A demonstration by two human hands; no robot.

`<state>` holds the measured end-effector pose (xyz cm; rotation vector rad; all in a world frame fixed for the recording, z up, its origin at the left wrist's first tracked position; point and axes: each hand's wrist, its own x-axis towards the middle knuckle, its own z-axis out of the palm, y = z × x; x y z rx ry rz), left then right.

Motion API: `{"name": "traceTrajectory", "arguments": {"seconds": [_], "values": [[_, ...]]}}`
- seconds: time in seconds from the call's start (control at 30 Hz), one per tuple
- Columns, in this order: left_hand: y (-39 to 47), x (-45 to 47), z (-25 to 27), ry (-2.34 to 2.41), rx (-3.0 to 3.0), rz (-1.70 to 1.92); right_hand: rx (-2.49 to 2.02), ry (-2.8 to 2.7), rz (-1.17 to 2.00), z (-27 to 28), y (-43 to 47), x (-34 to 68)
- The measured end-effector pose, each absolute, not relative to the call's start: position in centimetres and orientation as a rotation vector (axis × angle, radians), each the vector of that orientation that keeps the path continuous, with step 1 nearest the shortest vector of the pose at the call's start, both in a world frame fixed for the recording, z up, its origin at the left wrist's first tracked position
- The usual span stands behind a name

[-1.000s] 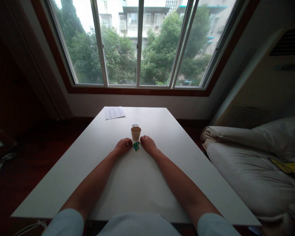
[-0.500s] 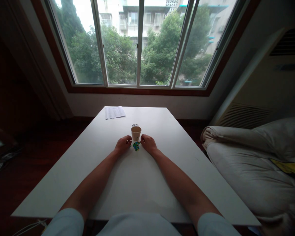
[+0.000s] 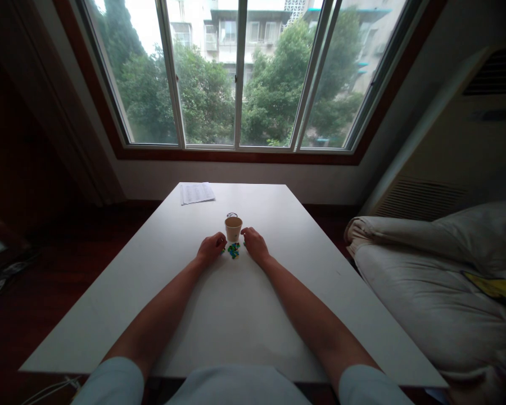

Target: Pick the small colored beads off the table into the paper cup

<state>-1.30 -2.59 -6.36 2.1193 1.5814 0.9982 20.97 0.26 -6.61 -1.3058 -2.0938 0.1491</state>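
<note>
A paper cup [image 3: 233,229] stands upright near the middle of the white table [image 3: 236,315]. In front of it lies a small pile of green, blue and yellow pieces [image 3: 234,251], too small to name exactly. Left of the pile, my left hand [image 3: 212,247] rests with curled, closed fingers. A bit of green shows by its fingertips; what they hold is unclear. On the other side, my right hand [image 3: 255,244] is close to the cup's right, fingers somewhat extended and raised. A small green piece shows just below these fingers. Neither hand grips the cup.
Printed sheets of paper [image 3: 197,193] lie at the table's far left corner. Behind the cup is a small dark-rimmed item [image 3: 231,215], partly hidden. A light padded couch [image 3: 425,292] stands to the right. Beyond the far edge is a window [image 3: 236,84].
My right hand's fingers have lifted and straightened slightly, moving up beside the cup and uncovering a green piece. My left hand has barely shifted. The cup stays put.
</note>
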Motion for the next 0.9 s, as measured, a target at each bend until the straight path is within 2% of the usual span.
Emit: {"name": "traceTrajectory", "arguments": {"seconds": [0.5, 0.9], "values": [[-2.8, -1.2, -6.1, 1.569, 2.074, 1.021, -1.141, -2.105, 0.24, -7.0, 0.1, 20.6], [-2.6, -1.2, -6.4, 1.543, 2.061, 1.062, -0.968, -1.88, -0.041, -5.9, -0.4, 20.4]]}}
